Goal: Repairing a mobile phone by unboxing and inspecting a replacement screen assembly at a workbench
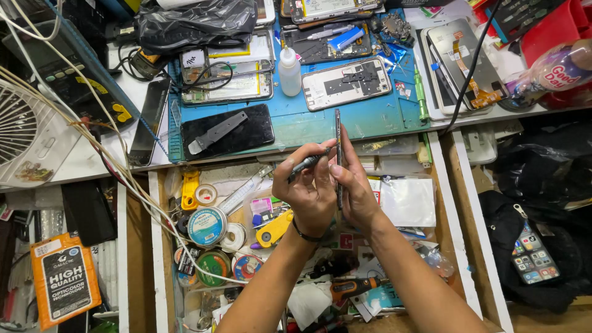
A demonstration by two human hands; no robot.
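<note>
My left hand [310, 192] grips a dark slim pen-like tool [306, 164], its tip pointing right toward a thin phone part [338, 142] held edge-on and upright. My right hand [357, 188] holds that thin part from the right side, fingers along its edge. Both hands hover above an open drawer [453, 203] in front of the blue work mat [290, 117]. The tool tip touches or nearly touches the part's edge; contact is hard to tell.
On the mat lie an opened phone chassis [346, 83], a white squeeze bottle [289, 71], a black phone [227, 131] with a grey pry tool on it, and a green screwdriver [420, 95]. The drawer holds tape rolls [207, 226], an orange-handled tool [351, 288] and clutter. A fan [24, 132] stands left.
</note>
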